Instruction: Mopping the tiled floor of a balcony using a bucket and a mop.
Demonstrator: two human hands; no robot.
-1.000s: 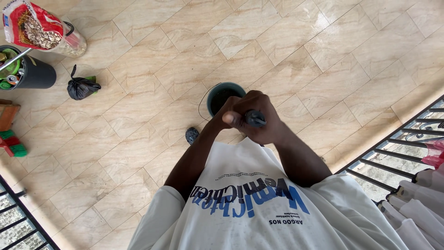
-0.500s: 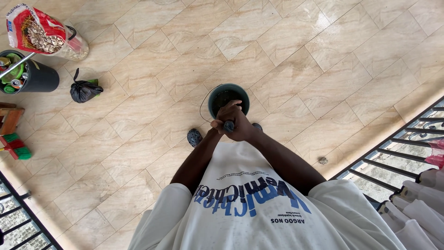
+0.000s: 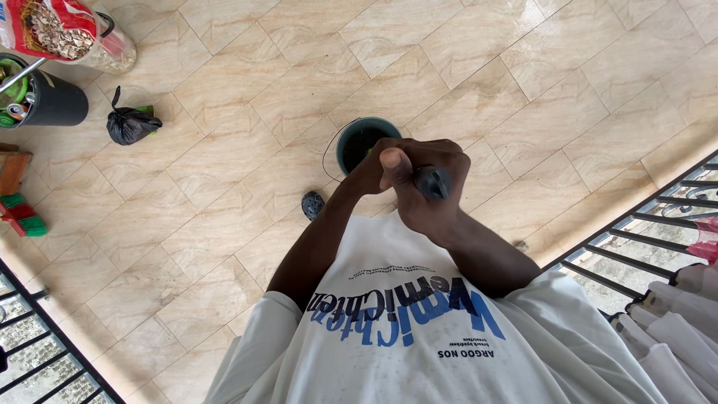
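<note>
Your right hand [image 3: 426, 183] and left hand [image 3: 374, 170] both close tightly around a dark round-ended handle [image 3: 432, 182], held upright just beside the dark green bucket [image 3: 351, 142], which sits on tan floor tiles [image 3: 224, 172]. Since half a second ago, the hands have risen nearer the camera.

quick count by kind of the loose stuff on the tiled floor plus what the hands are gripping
Buckets or bins: 2, a green bucket and a black bin
Bags: 2, a tied black bag and a red and white sack
Brushes: 1, a red and green brush
Dark handles: 1, handle, held by left hand and right hand
Total: 6
</note>
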